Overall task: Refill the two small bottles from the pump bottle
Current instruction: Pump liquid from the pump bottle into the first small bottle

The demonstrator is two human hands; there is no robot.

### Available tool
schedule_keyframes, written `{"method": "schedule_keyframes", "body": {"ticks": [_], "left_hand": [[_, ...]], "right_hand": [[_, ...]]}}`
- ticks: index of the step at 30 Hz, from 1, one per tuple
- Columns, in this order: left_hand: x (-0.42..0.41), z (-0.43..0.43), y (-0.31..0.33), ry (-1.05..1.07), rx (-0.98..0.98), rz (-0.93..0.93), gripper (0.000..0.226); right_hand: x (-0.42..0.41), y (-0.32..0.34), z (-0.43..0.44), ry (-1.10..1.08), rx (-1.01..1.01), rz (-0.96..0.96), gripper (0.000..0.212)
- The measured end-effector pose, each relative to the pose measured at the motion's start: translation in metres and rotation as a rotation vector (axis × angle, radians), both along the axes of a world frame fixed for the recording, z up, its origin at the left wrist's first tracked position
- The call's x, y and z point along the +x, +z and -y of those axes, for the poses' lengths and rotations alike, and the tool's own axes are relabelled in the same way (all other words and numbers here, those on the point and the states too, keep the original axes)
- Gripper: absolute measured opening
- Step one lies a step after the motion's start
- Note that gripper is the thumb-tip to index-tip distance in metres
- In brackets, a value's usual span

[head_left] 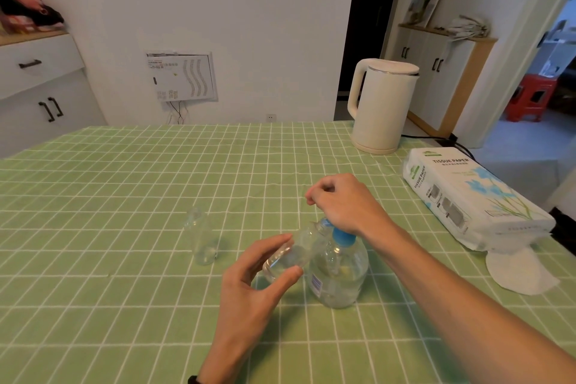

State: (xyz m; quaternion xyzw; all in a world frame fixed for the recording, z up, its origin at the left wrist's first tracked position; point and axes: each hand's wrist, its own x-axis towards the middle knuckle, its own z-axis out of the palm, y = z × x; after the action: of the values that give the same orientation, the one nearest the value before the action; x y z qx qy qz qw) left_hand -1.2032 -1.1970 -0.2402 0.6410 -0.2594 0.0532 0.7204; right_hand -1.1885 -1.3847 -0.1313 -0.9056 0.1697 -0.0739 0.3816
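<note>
The pump head is hidden under the right hand [339, 203], whose heel sits on the blue pump collar [343, 235] of the clear, round plastic pump bottle [339, 274]. That hand's fingers are curled in tight, thumb against forefinger; whether they pinch something small cannot be told. The spout is mostly covered too, with only a blue sliver showing just left of the wrist.

The left hand [255, 284] grasps a small clear plastic bottle [290, 256] by its base end, between thumb and fingers. It is tilted, neck up against the pump top. Where its mouth meets the spout is hard to make out through the overlapping clear plastic.

The pump bottle stands near the middle of the green checked tablecloth [124, 305], its liquid level too faint to read. A second small clear bottle [201, 240] stands upright to the left, apart from both hands, its outline faint against the cloth.

At the far right of the table stands a cream electric kettle [381, 106]. Nearer on the right lies a white pack of tissue paper [473, 203], with a loose white sheet [523, 271] sticking out under its near end. A dark wristband [193, 380] is cut off by the bottom edge.

Beyond the table a white cabinet with dark handles [40, 97] is cut off at the left. A white wall panel [182, 76] hangs low on the far wall. A red plastic stool [530, 100] shows through the doorway at far right.
</note>
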Motion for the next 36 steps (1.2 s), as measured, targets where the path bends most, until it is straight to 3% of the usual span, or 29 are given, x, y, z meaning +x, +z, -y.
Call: {"method": "schedule_keyframes", "body": {"ticks": [36], "left_hand": [[-0.0012, 0.0003, 0.0039, 0.02, 0.007, 0.004, 0.045]], "right_hand": [[0.001, 0.001, 0.0006, 0.027, 0.012, -0.013, 0.029]]}}
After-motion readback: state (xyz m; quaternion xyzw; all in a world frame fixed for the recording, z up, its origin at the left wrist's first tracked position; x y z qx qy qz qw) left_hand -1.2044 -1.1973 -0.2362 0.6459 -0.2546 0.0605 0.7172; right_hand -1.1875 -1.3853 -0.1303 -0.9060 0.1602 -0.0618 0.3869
